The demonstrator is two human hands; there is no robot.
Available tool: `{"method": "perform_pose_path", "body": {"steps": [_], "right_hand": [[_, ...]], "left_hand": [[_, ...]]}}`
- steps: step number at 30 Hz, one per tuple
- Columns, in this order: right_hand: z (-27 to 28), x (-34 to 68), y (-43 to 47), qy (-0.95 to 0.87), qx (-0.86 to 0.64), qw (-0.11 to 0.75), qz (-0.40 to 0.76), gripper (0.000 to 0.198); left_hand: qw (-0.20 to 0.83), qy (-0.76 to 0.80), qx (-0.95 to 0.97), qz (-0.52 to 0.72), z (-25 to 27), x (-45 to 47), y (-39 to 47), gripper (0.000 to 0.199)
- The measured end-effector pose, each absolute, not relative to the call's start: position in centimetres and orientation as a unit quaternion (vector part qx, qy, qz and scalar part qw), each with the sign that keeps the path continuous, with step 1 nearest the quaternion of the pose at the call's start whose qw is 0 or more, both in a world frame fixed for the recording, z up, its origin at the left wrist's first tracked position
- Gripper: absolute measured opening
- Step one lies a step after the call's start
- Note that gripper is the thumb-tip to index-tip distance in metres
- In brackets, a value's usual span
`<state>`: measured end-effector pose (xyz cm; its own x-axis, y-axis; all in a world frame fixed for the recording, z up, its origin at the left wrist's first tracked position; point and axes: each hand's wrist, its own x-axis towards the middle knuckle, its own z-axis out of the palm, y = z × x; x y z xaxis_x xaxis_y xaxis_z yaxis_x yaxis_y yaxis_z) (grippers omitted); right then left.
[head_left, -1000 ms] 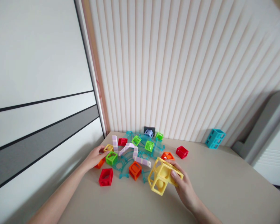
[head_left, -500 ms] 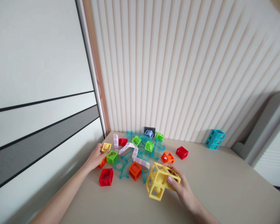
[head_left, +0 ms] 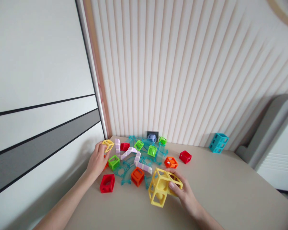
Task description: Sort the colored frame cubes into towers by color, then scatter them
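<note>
My left hand (head_left: pixel 99 158) grips a small yellow cube block (head_left: pixel 108 145) at the far left of the table, its fingers wrapped round one side. Nearer to me, my right hand (head_left: pixel 183 191) holds a joined piece of several yellow cube frames (head_left: pixel 162 185) just above the tabletop, thumb on the front. Close to the left hand lie a green cube (head_left: pixel 114 162) and a red cube (head_left: pixel 107 183). An orange cube (head_left: pixel 137 176) rests to the left of the yellow piece. A bit of orange shows under my left hand, mostly covered.
Translucent teal track pieces (head_left: pixel 126 181) spread over the table (head_left: pixel 225 191), with a bent lilac chute (head_left: pixel 144 166) and green cubes (head_left: pixel 152 150) on them. An orange cube (head_left: pixel 171 162) and a red one (head_left: pixel 185 157) lie right. A teal stack (head_left: pixel 219 142) stands by the ribbed wall.
My left hand has lifted the small yellow cube off its spot and tilted it. My right hand holds the joined yellow piece much as before. The view has shifted slightly.
</note>
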<state>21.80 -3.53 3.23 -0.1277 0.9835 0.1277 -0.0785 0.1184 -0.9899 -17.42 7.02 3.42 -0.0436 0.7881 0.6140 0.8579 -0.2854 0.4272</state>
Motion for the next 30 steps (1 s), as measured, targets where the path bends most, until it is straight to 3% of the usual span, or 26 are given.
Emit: {"method": "perform_pose_path", "body": {"steps": [6, 10, 21, 30], "right_hand": [[3.3, 21.8, -3.4, -0.54, -0.42, 0.505, 0.527, 0.054], [3.0, 21.8, -3.2, -0.529, -0.42, 0.513, 0.531, 0.052], [3.5, 21.5, -2.1, -0.446, -0.43, 0.627, 0.472, 0.05], [2.8, 20.2, -2.0, -0.422, -0.427, 0.638, 0.482, 0.044]], "left_hand": [[0.212, -0.495, -0.699, -0.471, 4.8, -15.5, 6.6, 0.014], [0.266, -0.401, -0.738, -0.473, 5.9, -12.5, 4.9, 0.023], [0.089, -0.257, -0.806, -0.525, 6.7, -0.3, -0.3, 0.023], [0.152, -0.139, -0.878, -0.432, 4.4, 2.0, -2.3, 0.022]]}}
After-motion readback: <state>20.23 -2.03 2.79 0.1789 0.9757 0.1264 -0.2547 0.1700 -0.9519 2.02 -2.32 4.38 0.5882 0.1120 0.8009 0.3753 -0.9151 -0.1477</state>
